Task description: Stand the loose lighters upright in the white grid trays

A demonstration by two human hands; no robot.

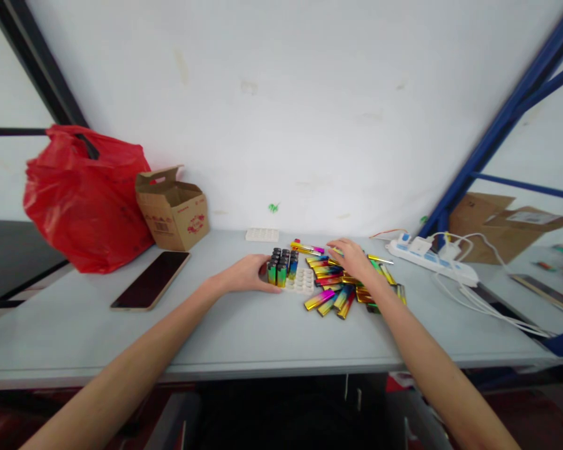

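A white slotted tray (303, 282) lies on the table in front of me. Upright lighters (281, 275) with black tops and shiny green, gold and blue bodies fill its left part. The slots at its right show bare. My left hand (252, 274) curves round the tray's left end, thumb at the front and fingers behind, partly hidden by the lighters. Just right of the tray spreads a loose pile of shiny rainbow-coloured lighters (328, 272). Over the back of this pile reaches my right hand (351, 256), fingers bent and apart; a yellow lighter shows beneath them.
Another white tray (261, 235) lies by the wall. On the left are a phone (152, 280), an open cardboard box (173, 209) and a red plastic bag (89, 200). A white power strip (431, 259) with cables and a blue metal frame (502, 125) stand at right.
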